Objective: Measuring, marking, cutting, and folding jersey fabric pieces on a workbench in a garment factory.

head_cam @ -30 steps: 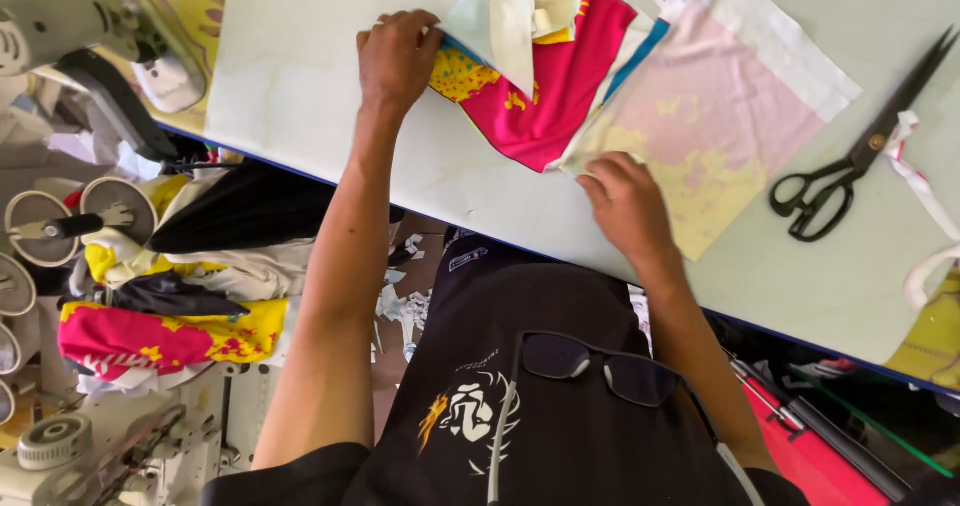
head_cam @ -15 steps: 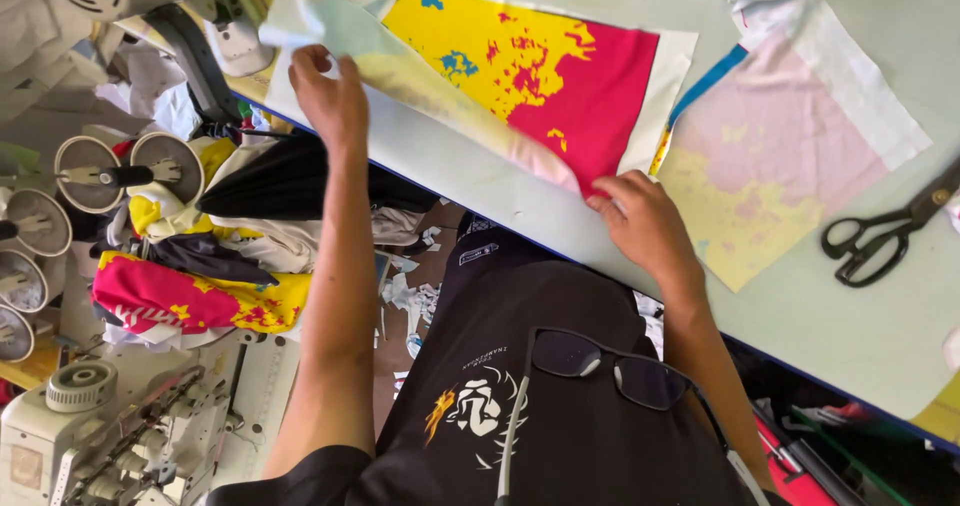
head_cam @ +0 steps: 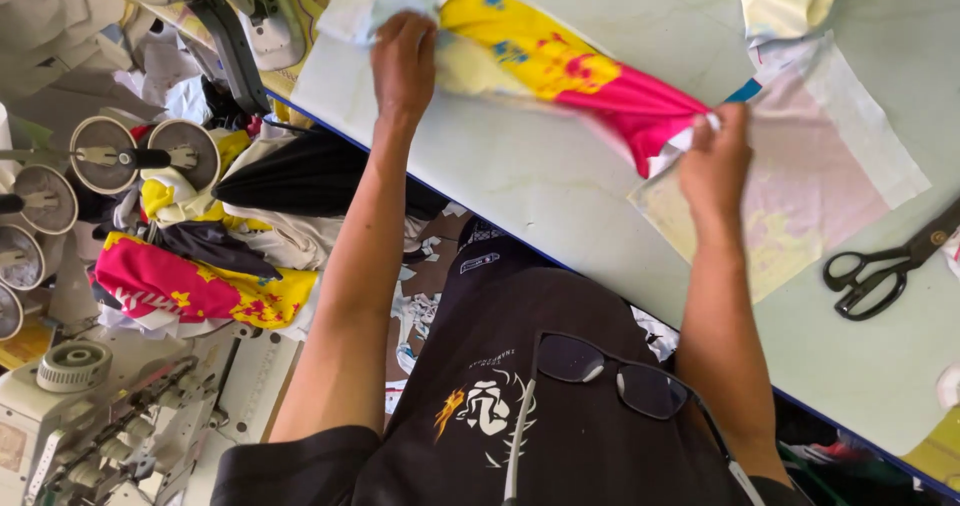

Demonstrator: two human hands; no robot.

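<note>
Sunglasses hanging at the person's shirt collar, nearest. Beyond them, both hands working over the pale surface. Right hand pinching the pink end of the printed fabric piece, fingers clenched on it; left hand gripping the yellow end. Fabric hanging stretched between the two hands, just above the surface. To do this well, judging by the twist: keeping tension even, edges level, so it is laying flat. Pale fabric sheet lying just right of the fabric piece, black scissors further right.
</note>
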